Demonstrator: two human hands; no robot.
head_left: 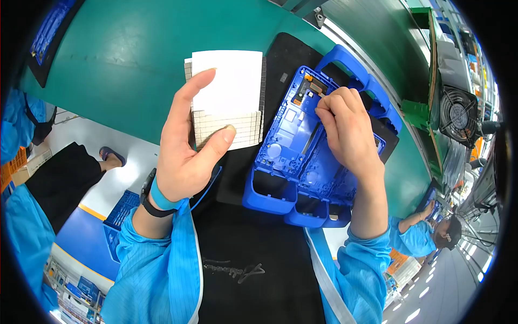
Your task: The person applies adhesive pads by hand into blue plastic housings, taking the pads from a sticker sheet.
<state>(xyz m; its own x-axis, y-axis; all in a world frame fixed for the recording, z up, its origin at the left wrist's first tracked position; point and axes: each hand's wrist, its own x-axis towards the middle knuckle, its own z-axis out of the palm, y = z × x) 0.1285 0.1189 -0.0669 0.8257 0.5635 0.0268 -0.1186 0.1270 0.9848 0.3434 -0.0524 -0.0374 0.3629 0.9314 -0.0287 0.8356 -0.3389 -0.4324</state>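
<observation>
My left hand point(186, 156) grips a stack of adhesive label sheets point(229, 83), thumb across the front and forefinger along the side. The top is plain white, and a cream part marked off in narrow strips shows below it. My right hand point(348, 127) is closed in a pinch over the upper part of a blue plastic device housing point(283, 140); whatever lies between the fingertips is hidden. Just left of those fingertips, a small dark and orange flex circuit point(305, 93) sits inside the housing. The housing lies tilted, its inner side facing up.
Blue cradles with open frames point(270, 197) surround the housing on a black mat point(286, 51). Beneath is a green worktable point(129, 59). A black fan point(457, 116) stands at the right. A co-worker in blue point(418, 237) is at lower right, another person point(32, 216) at left.
</observation>
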